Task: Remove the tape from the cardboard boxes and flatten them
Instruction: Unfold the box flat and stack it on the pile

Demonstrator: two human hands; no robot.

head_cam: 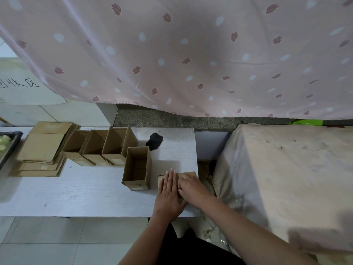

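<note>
Both forearms enter from the bottom of the frame, bare, angled up toward lower centre. Left hand [169,194] lies palm down, fingers straight and held together, pointing to the top of the frame, pressing flat on the box [188,174]. Right hand [191,188] sits just right of it, touching the left hand's edge, knuckles up, fingers bent down onto the same box; fingertips hidden, so grip or pinch can't be told. Right forearm runs long from the lower right of the frame; left forearm rises from bottom centre.
</note>
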